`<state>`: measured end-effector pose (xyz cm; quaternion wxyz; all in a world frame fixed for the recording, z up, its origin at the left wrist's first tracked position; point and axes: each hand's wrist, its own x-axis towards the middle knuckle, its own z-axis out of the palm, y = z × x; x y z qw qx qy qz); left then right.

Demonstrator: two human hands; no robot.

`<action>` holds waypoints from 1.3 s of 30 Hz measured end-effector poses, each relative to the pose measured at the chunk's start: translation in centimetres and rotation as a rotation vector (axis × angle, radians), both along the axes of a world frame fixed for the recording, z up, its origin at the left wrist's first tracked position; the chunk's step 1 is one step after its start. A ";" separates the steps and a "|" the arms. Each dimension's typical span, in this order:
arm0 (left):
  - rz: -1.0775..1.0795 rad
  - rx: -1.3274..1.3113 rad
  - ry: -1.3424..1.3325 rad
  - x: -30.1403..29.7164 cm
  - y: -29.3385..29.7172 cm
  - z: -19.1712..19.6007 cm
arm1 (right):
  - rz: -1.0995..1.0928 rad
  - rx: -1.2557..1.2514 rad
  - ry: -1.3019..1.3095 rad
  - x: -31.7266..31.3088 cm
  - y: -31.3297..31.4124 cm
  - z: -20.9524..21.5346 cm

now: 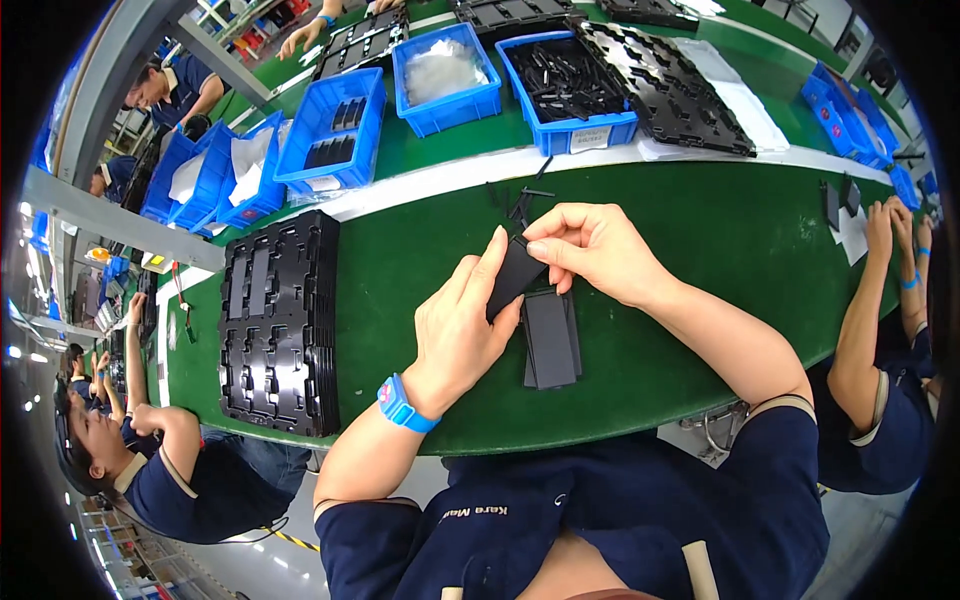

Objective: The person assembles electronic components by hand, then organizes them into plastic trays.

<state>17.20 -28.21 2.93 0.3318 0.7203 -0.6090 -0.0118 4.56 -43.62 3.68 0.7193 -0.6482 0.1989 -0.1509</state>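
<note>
Navy shirt [640, 510], bottom centre — left hand [452, 325] grips a dark slab [516, 275] slanting up-right — right hand [602, 252] pinched at its top.

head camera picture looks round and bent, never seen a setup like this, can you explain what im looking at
There is no robot here, just a person's two bare hands. The single picture comes from a wide fisheye camera worn on that person's head, looking down, so straight edges bend near the rim.

The left hand holds a flat black piece. The right hand has its fingertips at the upper end of that piece; whether they pinch something small is unclear.

On the green table lie a few similar dark pieces, loose black strips and, to the left, a stack of black trays. Blue bins stand beyond. Other people are at both sides.
</note>
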 end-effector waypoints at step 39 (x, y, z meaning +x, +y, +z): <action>-0.062 -0.039 0.599 1.4 -0.2 0.7 | 0.141 -1.192 -0.067 -0.7 -3.6 -2.5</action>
